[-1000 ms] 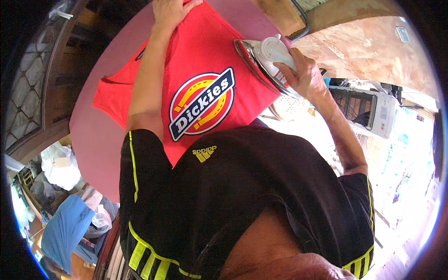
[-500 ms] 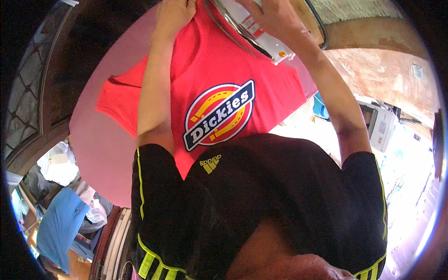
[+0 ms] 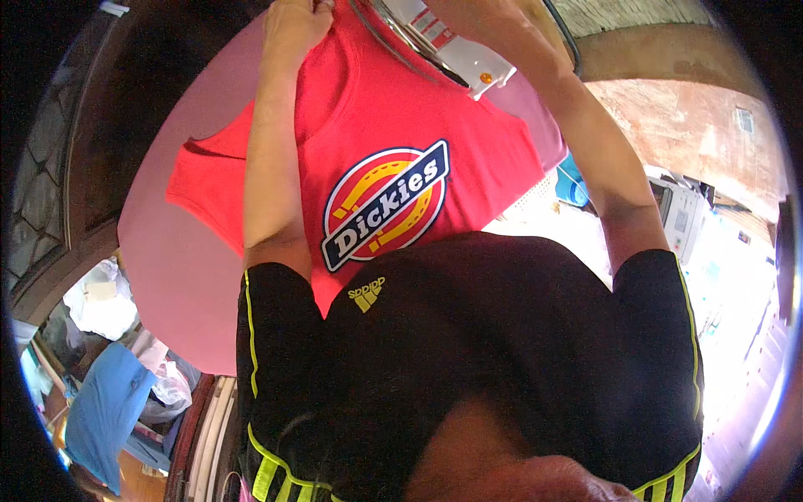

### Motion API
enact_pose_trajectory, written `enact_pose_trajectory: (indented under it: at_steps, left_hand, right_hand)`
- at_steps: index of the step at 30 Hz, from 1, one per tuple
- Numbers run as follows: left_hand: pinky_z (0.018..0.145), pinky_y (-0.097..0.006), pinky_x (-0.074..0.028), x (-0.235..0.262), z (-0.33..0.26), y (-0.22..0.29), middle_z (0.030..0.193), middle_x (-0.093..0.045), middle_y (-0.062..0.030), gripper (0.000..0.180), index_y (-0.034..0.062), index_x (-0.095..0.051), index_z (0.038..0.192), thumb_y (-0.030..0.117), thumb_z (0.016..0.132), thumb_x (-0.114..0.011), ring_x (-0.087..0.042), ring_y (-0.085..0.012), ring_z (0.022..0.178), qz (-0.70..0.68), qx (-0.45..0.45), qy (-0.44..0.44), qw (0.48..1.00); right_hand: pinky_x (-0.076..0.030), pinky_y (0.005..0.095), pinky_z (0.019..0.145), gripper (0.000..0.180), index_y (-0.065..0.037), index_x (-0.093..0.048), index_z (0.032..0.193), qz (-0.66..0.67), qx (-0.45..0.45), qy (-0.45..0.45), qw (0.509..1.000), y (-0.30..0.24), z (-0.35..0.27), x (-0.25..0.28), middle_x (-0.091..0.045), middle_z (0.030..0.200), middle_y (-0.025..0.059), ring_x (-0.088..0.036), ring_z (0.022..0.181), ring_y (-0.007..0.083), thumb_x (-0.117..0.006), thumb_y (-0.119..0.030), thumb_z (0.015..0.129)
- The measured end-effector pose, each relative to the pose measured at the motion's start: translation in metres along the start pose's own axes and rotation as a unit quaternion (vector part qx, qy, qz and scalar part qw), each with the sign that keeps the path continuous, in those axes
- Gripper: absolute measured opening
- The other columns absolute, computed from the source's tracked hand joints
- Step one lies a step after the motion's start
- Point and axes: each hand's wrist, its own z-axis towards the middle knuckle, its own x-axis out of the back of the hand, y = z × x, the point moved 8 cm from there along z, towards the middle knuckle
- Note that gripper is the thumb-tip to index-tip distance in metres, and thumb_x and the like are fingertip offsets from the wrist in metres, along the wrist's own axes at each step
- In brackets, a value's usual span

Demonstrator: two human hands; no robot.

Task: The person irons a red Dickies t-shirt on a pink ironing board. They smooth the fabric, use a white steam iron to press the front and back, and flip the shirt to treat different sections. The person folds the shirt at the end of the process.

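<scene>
1. Left hand [image 3: 294, 23] sits at the 12 o'clock rim of the view, its fingers curled and pinching the top edge of the red T-shirt [image 3: 368, 109]
2. Right hand [image 3: 481, 12] is at about 1 o'clock, mostly cut off by the top edge; it lies on the upper part of the clothes iron [image 3: 443, 42], but whether its fingers are wrapped round the handle I cannot tell
3. That iron is white with a metal soleplate rim and a small orange light; it is tilted, and its lower part lies against the shirt near the collar end
4. Spread flat on the pink ironing surface [image 3: 176, 268], the shirt runs from 12 o'clock down toward the centre, with one sleeve pointing to 9 o'clock
5. On the shirt's chest is a round printed logo [image 3: 386, 205] in blue, yellow and white, just right of the left forearm
6. At the lower half of the view hangs the person's own black jersey [image 3: 468, 360] with neon-yellow stripes, covering the shirt's bottom hem
7. Toward 8 o'clock lies a blue cloth [image 3: 104, 414] among white bags, well apart from the board
8. Near 3 o'clock stands a white boxy appliance [image 3: 686, 219] beside a blue tub [image 3: 571, 186]
</scene>
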Motion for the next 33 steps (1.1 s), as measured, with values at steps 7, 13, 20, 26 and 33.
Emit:
enact_pose_trajectory:
  at_steps: [7, 13, 20, 26, 33]
  left_hand:
    - [0.079, -0.041, -0.051, -0.005, 0.006, -0.011, 0.089, -0.068, -0.0194, 0.01, 0.0017, -0.066, 0.083, 0.009, 0.083, -0.059, -0.066, -0.0359, 0.088, -0.038, -0.019, -0.009, 0.999]
    - [0.077, -0.047, -0.05, -0.016, 0.004, -0.013, 0.082, -0.065, -0.0191, 0.022, 0.0042, -0.065, 0.089, 0.026, 0.086, -0.067, -0.064, -0.0364, 0.084, 0.136, -0.137, 0.065, 0.979]
    - [0.073, -0.045, -0.051, -0.04, 0.02, 0.03, 0.081, -0.066, -0.0156, 0.042, 0.0063, -0.064, 0.09, 0.047, 0.085, -0.069, -0.065, -0.0361, 0.081, 0.115, -0.187, 0.006, 0.976]
    - [0.067, -0.043, -0.05, -0.034, 0.031, 0.019, 0.078, -0.067, -0.015, 0.036, 0.009, -0.066, 0.091, 0.044, 0.086, -0.07, -0.066, -0.034, 0.075, 0.056, -0.111, -0.043, 0.991]
    - [0.069, -0.041, -0.05, -0.025, 0.028, 0.028, 0.083, -0.069, -0.0151, 0.034, 0.0077, -0.069, 0.09, 0.042, 0.086, -0.069, -0.067, -0.0323, 0.077, 0.034, -0.07, -0.066, 0.995]
  right_hand:
    - [-0.053, 0.0485, 0.076, 0.044, 0.008, -0.054, 0.114, 0.026, -0.057, -0.077, 0.995, -0.011, 0.0, 0.015, -0.066, 0.098, 0.0295, -0.066, 0.089, 0.0454, -0.068, -0.028, 0.091]
    - [-0.052, 0.0474, 0.069, 0.041, 0.007, -0.057, 0.111, -0.005, -0.005, -0.116, 0.993, -0.031, -0.067, 0.056, -0.066, 0.093, 0.0262, -0.066, 0.08, 0.042, -0.068, -0.027, 0.09]
    - [-0.055, 0.045, 0.066, 0.045, 0.003, -0.052, 0.121, -0.006, -0.22, -0.237, 0.946, -0.019, -0.181, 0.105, -0.066, 0.084, 0.0284, -0.069, 0.08, 0.043, -0.068, -0.029, 0.093]
    - [-0.057, 0.0469, 0.068, 0.047, 0.0, -0.051, 0.125, -0.001, -0.324, -0.21, 0.922, -0.016, -0.26, 0.134, -0.068, 0.089, 0.028, -0.07, 0.085, 0.0431, -0.07, -0.026, 0.09]
    - [-0.057, 0.0474, 0.071, 0.053, -0.006, -0.049, 0.134, 0.005, -0.204, -0.112, 0.973, -0.028, -0.168, 0.101, -0.069, 0.093, 0.0265, -0.069, 0.085, 0.043, -0.071, -0.026, 0.09]
